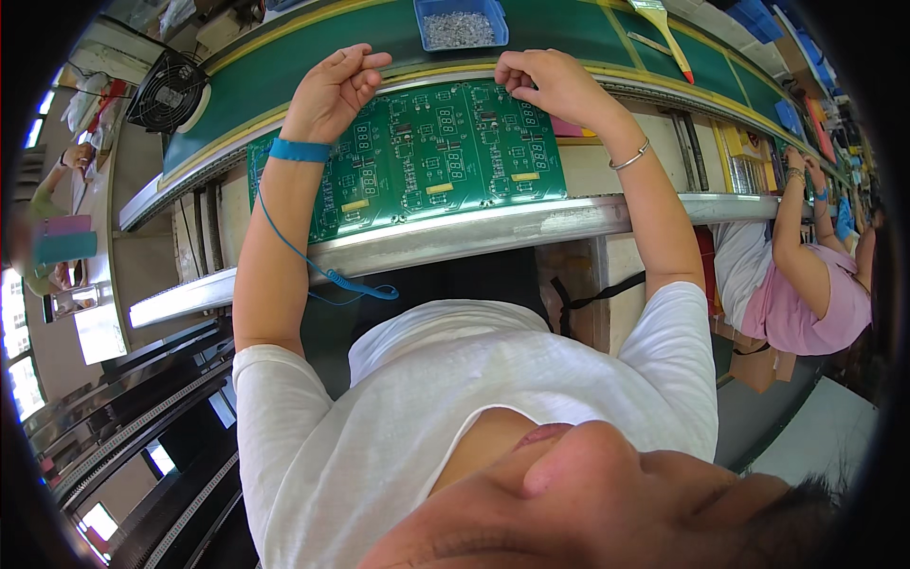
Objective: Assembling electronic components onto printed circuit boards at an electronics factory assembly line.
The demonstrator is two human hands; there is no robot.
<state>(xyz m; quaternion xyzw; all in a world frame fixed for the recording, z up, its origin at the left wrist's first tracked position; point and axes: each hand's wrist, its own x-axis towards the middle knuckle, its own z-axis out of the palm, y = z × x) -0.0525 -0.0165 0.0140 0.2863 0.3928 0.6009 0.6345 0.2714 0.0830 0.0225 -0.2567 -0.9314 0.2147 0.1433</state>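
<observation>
A green circuit board panel (423, 159) lies across the metal rails in front of me, with white digit displays and small yellow parts on it. Beyond its far left corner is my left hand (339, 87), palm turned up and fingers curled in; whatever they may hold is too small to name. My right hand (555, 81) is over the board's far right edge, fingers bent down and pressed together, their tips partly hidden. A blue bin (418, 21) full of small clear parts stands on the green belt beyond both hands. A blue wrist strap (300, 151) with a coiled cord circles my left wrist.
The metal rail (531, 224) runs along the board's near side. A brush (665, 34) lies on the green belt (559, 28) at the far right. A black fan (169, 92) stands at the left. Co-workers sit at both sides, one in a pink top (806, 302).
</observation>
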